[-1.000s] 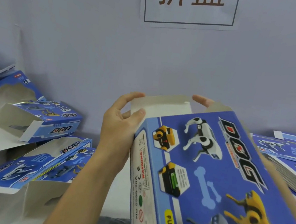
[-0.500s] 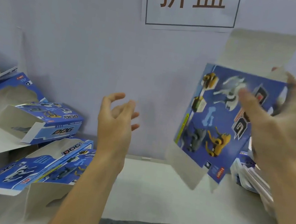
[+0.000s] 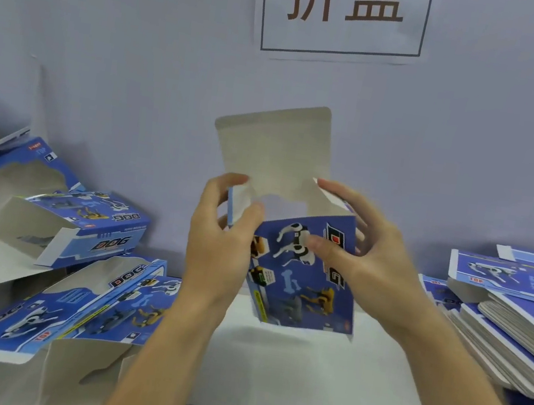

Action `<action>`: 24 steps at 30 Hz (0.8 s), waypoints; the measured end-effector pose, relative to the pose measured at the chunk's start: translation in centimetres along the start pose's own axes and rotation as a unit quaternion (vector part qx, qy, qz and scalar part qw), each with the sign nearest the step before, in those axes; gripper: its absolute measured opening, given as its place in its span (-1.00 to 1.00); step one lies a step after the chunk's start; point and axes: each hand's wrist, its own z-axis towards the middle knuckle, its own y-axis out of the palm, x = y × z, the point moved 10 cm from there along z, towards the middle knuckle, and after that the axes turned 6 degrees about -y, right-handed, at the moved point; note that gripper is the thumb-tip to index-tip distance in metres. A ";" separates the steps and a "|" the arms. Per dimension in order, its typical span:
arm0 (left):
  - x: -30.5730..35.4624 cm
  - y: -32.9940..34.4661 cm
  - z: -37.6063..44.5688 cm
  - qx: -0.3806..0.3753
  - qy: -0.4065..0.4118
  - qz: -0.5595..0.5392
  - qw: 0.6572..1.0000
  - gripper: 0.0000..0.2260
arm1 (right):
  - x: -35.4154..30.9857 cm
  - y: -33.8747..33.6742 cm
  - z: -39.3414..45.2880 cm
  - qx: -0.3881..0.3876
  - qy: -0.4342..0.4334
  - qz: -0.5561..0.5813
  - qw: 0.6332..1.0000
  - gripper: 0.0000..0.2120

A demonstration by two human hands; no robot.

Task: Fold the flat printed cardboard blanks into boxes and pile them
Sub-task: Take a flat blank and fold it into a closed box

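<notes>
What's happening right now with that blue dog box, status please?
Left hand and right hand both grip the dog box. Top flap upright, not tucked. Nothing in the way.

Box (image 3: 303, 277) held upright above table (image 3: 302, 374), centre, between left hand (image 3: 218, 240) and right hand (image 3: 365, 251); top flap (image 3: 273, 148) standing up toward wall (image 3: 126, 42). Folded boxes (image 3: 53, 257) heaped at left. Stack of flat blanks (image 3: 518, 319) at right. Sign (image 3: 342, 12) on wall behind, above box.
</notes>
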 end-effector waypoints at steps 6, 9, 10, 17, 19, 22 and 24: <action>0.1 0.0 -0.1 0.017 0.005 0.009 1.000 -0.81 | 2.1 1.0 -0.6 0.019 0.067 0.125 0.990 -0.67; -0.4 -0.4 0.0 0.028 -0.019 -0.015 0.999 -0.83 | 2.7 0.8 -0.5 0.060 0.089 0.133 0.985 -0.72; -0.6 -0.3 0.0 0.021 -0.028 -0.027 0.999 -0.75 | 2.9 0.7 -0.4 0.074 0.097 0.129 0.984 -0.76; -1.5 2.1 -0.7 -0.070 -0.029 -0.031 0.997 -0.44 | 5.1 -1.3 -0.9 0.152 0.157 0.112 0.969 -0.45; -1.5 2.1 -0.7 -0.064 -0.022 -0.003 0.998 -0.43 | 5.4 -1.1 -0.8 0.132 0.159 0.116 0.972 -0.45; -0.5 1.8 -0.8 -0.049 0.005 0.010 0.999 -0.54 | 5.5 -0.8 -0.7 0.130 0.144 0.130 0.972 -0.60; -0.1 1.3 -0.8 -0.041 0.008 -0.005 0.999 -0.62 | 5.3 -0.5 -0.6 0.132 0.125 0.154 0.971 -0.67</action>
